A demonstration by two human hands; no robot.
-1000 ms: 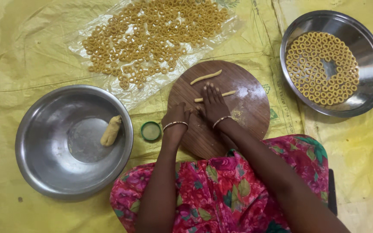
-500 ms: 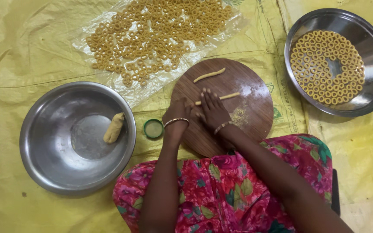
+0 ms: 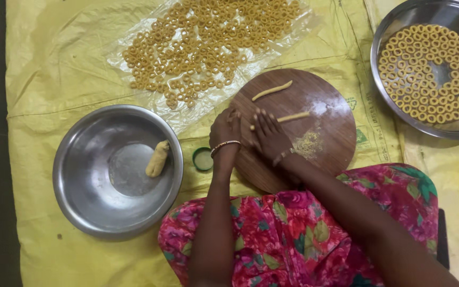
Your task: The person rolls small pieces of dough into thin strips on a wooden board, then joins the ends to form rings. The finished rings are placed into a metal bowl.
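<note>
A round wooden board [image 3: 325,143] lies on a yellow sheet in front of my lap. My left hand [image 3: 225,129] rests palm down at the board's left edge. Beside it my right hand [image 3: 268,135] presses flat on a thin rope of yellow dough [image 3: 292,117], whose free end sticks out to the right of my fingers. Another short dough strip [image 3: 272,91] lies at the far side of the board. Both wrists wear bangles.
A steel bowl [image 3: 81,196] at the left holds a dough lump [image 3: 158,158]. A small green lid [image 3: 203,158] sits between bowl and board. Several dough rings lie on a clear plastic sheet [image 3: 208,50] ahead. A steel plate [image 3: 394,29] of rings is at the right.
Both hands have slid a little away from me across the board over the dough rope. The view has shifted slightly to the left.
</note>
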